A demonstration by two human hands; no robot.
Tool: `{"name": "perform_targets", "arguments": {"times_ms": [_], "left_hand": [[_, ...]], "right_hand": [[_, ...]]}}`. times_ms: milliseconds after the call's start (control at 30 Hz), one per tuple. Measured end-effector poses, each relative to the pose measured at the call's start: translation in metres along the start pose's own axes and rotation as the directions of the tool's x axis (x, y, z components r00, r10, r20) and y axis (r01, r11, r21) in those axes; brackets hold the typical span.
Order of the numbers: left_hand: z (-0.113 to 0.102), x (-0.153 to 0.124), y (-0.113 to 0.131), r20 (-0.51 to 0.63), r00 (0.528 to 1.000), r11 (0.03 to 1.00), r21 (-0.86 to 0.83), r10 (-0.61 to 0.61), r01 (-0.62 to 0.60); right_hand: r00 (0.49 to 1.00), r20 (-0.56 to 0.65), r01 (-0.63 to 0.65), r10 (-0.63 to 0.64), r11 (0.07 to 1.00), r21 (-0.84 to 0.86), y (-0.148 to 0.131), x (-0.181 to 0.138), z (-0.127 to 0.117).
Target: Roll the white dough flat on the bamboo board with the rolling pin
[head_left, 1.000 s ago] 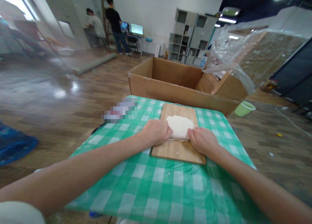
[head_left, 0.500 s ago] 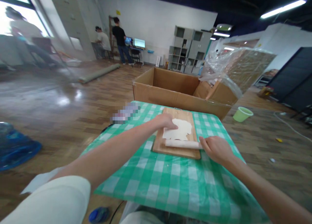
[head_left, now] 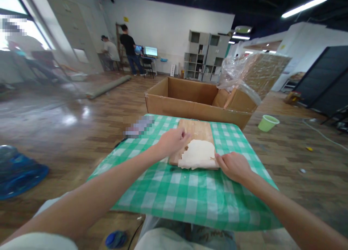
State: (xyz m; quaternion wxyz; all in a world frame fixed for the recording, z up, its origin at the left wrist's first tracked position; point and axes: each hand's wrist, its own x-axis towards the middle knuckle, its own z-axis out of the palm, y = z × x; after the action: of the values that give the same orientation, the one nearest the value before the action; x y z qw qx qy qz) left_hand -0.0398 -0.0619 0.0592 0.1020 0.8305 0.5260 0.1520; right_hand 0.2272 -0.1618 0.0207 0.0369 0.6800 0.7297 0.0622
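A flat sheet of white dough (head_left: 198, 154) lies on a wooden cutting board (head_left: 195, 131), reaching its near edge. The board sits on a table with a green-and-white checked cloth (head_left: 187, 195). My left hand (head_left: 172, 142) rests at the dough's left edge with its fingers curled and pinched at the sheet. My right hand (head_left: 234, 165) presses at the dough's right near corner, fingers closed on its edge. Whether a rolling pin lies under the dough I cannot tell.
A large open cardboard box (head_left: 195, 99) stands just behind the table, with a plastic-wrapped bundle (head_left: 252, 72) at its right. A green bucket (head_left: 267, 122) sits on the wooden floor to the right. Two people (head_left: 127, 47) stand at a far desk. Blue items lie at left (head_left: 16, 168).
The dough sheet has shifted toward the board's near edge and now covers where the white rolling pin lay. My left hand drew back to the dough's left edge; the right moved onto its corner.
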Motion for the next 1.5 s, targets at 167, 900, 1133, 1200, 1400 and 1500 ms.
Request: {"name": "perform_targets", "arguments": {"times_ms": [167,900,1133,1200,1400,1500], "left_hand": [[0.009,-0.031,0.008,-0.003,0.98,0.973,0.119,0.201,-0.2],[0.053,-0.051,0.014,0.008,0.942,0.901,0.287,0.336,-0.324],[0.053,-0.04,0.012,-0.007,0.931,0.886,0.309,0.365,-0.345],[0.053,-0.036,0.01,0.001,0.926,0.876,0.324,0.377,-0.358],[0.046,-0.026,0.011,0.104,0.901,0.819,0.383,0.421,-0.427],[0.042,-0.02,0.012,0.19,0.89,0.79,0.411,0.414,-0.455]], "right_hand": [[0.999,0.022,0.044,-0.044,0.999,-0.009,-0.015,0.01,0.0],[0.991,0.105,-0.086,0.088,0.996,-0.021,-0.034,-0.018,-0.003],[0.984,0.169,-0.048,0.052,0.998,-0.028,-0.03,-0.003,-0.012],[0.98,0.194,-0.041,0.048,0.998,-0.039,-0.029,0.002,-0.015],[0.936,0.338,0.123,-0.093,0.99,-0.068,-0.018,0.016,-0.022],[0.912,0.38,0.204,-0.156,0.975,-0.091,-0.01,0.027,-0.023]]}}
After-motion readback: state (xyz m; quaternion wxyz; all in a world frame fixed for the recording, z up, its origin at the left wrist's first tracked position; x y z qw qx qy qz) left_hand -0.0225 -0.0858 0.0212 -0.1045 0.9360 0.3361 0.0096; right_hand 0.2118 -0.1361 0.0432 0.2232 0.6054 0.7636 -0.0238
